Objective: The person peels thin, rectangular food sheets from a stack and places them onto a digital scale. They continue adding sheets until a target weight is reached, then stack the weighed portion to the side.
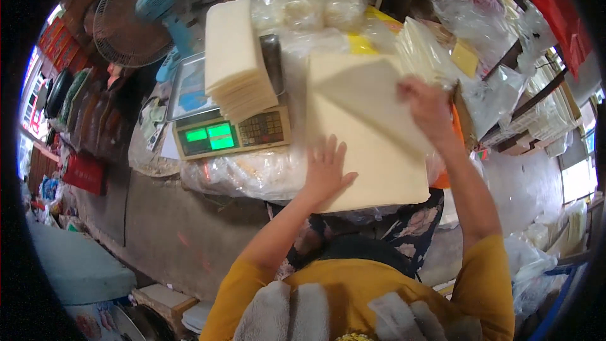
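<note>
A wide stack of thin cream-coloured sheets [383,180] lies flat on the work surface before me. My left hand [325,168] rests on the stack's left front part, palm down with the fingers spread. Blurred by motion, my right hand [428,111] pinches the edge of the top sheet [374,94] at the right. That sheet is raised and slants across the stack, with a shadow beneath it. Left of the stack is a digital scale [189,150] with lit green displays. A thick pile of folded cream sheets [232,47] stands on its metal pan [187,68].
A blue electric fan [156,2] stands behind the scale. Clear plastic bags [307,7] fill the back of the table. At the right are bagged sheets [419,49], a yellow block [464,58] and shelving stacked with packages [544,113]. A red bag [84,173] lies at the left.
</note>
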Demonstrator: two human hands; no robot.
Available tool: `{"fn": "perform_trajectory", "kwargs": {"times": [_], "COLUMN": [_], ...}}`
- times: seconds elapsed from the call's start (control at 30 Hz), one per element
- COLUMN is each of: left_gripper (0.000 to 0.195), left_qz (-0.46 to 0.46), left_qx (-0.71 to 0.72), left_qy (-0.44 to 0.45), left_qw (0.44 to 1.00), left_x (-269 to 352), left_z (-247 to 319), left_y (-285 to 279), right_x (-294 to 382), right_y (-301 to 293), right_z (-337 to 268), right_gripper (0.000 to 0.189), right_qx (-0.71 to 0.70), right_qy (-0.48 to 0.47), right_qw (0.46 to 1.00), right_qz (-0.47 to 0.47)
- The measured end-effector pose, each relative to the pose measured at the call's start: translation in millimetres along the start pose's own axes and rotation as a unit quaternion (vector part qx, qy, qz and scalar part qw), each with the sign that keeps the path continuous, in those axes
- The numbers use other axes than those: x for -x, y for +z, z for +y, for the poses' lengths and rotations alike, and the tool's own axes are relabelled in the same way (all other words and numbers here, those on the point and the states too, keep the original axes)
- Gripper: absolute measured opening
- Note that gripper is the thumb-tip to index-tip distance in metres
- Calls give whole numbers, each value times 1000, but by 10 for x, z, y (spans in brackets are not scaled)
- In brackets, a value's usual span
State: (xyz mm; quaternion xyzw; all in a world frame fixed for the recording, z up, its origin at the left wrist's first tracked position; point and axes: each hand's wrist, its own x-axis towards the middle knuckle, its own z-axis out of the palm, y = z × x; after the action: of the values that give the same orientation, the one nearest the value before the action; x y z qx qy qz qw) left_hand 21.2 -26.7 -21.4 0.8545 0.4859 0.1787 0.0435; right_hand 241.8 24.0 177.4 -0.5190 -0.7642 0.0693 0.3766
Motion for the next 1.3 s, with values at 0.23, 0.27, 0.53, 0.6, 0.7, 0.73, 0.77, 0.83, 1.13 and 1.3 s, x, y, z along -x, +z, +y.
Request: {"fn": "perform_trajectory", "kwargs": {"times": [0.23,0.27,0.53,0.6,0.7,0.73,0.77,0.83,1.13,1.3], "left_gripper": [80,78,40,34,22,18,15,17,68,68], "left_qz": [-7,-1,208,22,-75,-38,2,-25,30,-61], "left_qx": [-7,1,762,340,479,510,537,554,9,-35], "left_qy": [-10,-5,-247,107,-50,-108,-168,-231,5,-12], "left_qw": [1000,1000,561,934,873,852,827,799,1000,997], "left_x": [40,7,58,257,491,541,594,408,34,85], "left_z": [-29,-14,-25,-244,-219,-260,-326,-320,-19,-53], "left_y": [18,4,-289,-307,-441,-419,-403,-551,-258,-108], "right_x": [391,616,1741,1790,1522,1309,1087,906,291,551], "right_y": [-375,-273,435,335,-76,-282,-441,-426,982,897], "right_z": [-626,-588,-344,-345,-524,-598,-588,-130,1320,913], "right_gripper": [28,29,33,34,35,36,37,32,21,42], "right_qx": [204,199,62,12,-22,4,62,186,333,298], "right_qy": [-221,-221,-152,-97,9,64,142,72,72,61], "right_qw": [949,952,974,978,966,951,927,961,928,949], "right_qz": [92,75,-153,-182,-259,-304,-343,-191,-153,-81]}}
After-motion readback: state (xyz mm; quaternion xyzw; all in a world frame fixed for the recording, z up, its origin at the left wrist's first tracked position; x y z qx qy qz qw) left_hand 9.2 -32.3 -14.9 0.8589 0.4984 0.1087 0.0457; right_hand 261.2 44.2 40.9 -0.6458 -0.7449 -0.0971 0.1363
